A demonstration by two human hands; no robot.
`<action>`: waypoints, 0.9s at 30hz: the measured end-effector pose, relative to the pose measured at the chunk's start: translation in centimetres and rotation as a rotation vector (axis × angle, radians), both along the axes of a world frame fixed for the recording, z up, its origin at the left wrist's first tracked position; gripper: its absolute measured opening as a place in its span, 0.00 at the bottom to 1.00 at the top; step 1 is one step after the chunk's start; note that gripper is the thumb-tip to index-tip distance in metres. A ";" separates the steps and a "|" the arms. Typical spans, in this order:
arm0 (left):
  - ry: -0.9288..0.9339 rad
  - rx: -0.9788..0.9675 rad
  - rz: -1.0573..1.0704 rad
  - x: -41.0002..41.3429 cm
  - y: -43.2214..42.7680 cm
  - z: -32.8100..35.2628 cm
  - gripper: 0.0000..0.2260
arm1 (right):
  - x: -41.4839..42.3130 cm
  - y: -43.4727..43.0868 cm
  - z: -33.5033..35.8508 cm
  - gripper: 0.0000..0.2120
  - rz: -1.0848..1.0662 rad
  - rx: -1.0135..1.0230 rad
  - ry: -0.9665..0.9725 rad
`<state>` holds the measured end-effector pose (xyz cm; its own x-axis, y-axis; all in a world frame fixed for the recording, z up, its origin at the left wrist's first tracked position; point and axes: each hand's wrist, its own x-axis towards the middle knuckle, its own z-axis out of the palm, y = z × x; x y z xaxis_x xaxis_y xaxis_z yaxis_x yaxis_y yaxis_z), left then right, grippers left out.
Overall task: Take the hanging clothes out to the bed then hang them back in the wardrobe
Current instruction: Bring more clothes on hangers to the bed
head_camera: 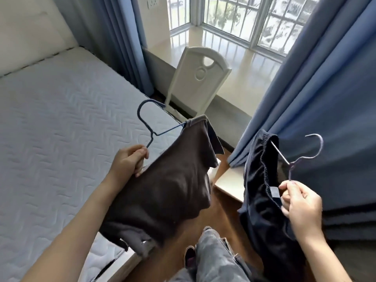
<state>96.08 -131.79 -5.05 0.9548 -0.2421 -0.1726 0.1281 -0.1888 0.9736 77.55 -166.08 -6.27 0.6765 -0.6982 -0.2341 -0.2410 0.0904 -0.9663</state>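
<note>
A: What is being carried?
B: The left hand (132, 159) grips a dark blue wire hanger (151, 121) carrying a brown cloth garment (168, 184), which hangs over the near right edge of the white quilted bed mattress (50, 119). The right hand (299, 202) pinches a pale purple wire hanger (301, 157) carrying a dark navy elastic-waisted garment (262, 190), over the brown wooden floor (223, 212) to the right.
A: And beyond?
B: A white carved chair (200, 76), blue curtains (325, 88), a barred window (234, 15).

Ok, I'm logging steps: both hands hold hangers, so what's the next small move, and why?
Probably lower the left hand, gripping the blue hanger, to lay its brown garment on the mattress: it hangs over the bed's edge, while the right hand holds the purple hanger with navy shorts by the curtain.
</note>
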 end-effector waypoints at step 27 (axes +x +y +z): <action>0.194 0.125 0.311 42.3 17.0 -25.6 0.14 | 38.0 10.3 -17.9 0.13 -0.085 0.159 0.279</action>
<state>138.34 -114.77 -30.66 0.9261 0.0887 -0.3668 0.3773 -0.2276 0.8977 115.59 -155.78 -24.18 0.5118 -0.6892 -0.5130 -0.4797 0.2662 -0.8361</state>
